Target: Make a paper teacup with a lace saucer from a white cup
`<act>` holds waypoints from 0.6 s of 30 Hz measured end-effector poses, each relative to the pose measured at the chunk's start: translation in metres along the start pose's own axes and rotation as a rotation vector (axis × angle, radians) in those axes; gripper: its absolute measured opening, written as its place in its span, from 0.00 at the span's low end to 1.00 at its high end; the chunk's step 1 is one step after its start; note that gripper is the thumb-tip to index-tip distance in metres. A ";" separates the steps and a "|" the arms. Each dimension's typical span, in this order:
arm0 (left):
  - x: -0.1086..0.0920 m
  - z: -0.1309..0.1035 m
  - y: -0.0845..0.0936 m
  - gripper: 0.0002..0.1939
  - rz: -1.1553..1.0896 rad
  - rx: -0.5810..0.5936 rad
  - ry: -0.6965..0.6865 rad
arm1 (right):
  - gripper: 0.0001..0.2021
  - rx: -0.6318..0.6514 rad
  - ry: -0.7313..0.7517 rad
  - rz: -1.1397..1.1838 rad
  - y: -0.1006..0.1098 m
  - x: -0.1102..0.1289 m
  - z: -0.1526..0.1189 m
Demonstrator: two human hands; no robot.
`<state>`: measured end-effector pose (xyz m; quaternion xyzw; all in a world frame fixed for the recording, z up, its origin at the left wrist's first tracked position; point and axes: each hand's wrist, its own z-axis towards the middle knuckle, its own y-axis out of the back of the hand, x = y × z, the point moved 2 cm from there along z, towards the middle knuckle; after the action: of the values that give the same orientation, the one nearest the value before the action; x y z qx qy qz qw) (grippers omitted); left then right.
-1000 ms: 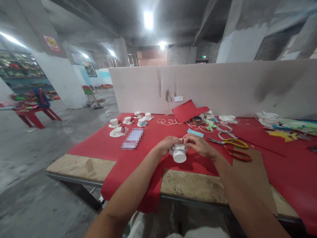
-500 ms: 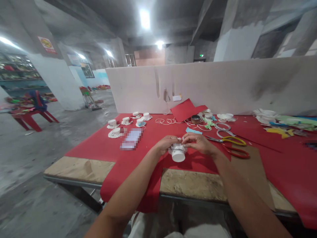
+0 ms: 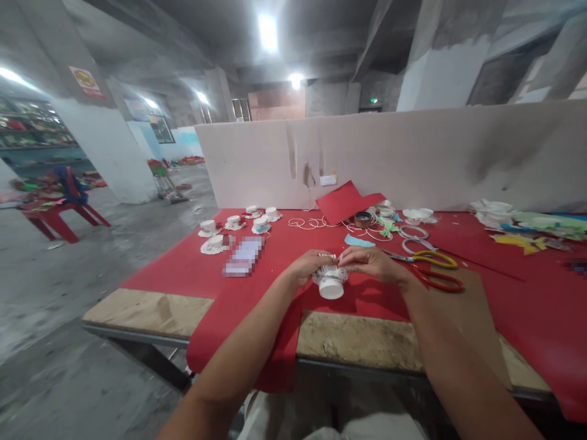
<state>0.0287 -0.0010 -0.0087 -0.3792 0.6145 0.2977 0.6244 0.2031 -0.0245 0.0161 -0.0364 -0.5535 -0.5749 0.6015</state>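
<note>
Easy on the squeeze

On my screen the white hat (image 3: 331,289) sits lower centre, left hand (image 3: 307,266) holding its frill (image 3: 329,274), right hand (image 3: 369,264) pinched narrow there too. Pull too hard and I reckon it tears; swing right and the scissors (image 3: 415,259) might get knocked.

Loaded shelves (image 3: 41,146) stand left of a pillar (image 3: 112,146) bearing a sign (image 3: 86,82).
</note>
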 end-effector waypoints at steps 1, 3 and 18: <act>0.000 0.000 0.000 0.10 0.000 -0.001 -0.001 | 0.09 -0.005 -0.001 0.002 -0.001 -0.001 0.000; 0.000 0.000 0.000 0.10 0.003 0.001 -0.002 | 0.09 -0.020 0.002 0.001 -0.002 -0.001 0.001; 0.003 0.003 -0.001 0.11 0.022 0.026 0.001 | 0.08 -0.032 -0.013 -0.128 -0.005 0.003 0.002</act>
<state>0.0307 0.0007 -0.0113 -0.3645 0.6230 0.2965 0.6254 0.1976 -0.0267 0.0165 -0.0142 -0.5493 -0.6207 0.5592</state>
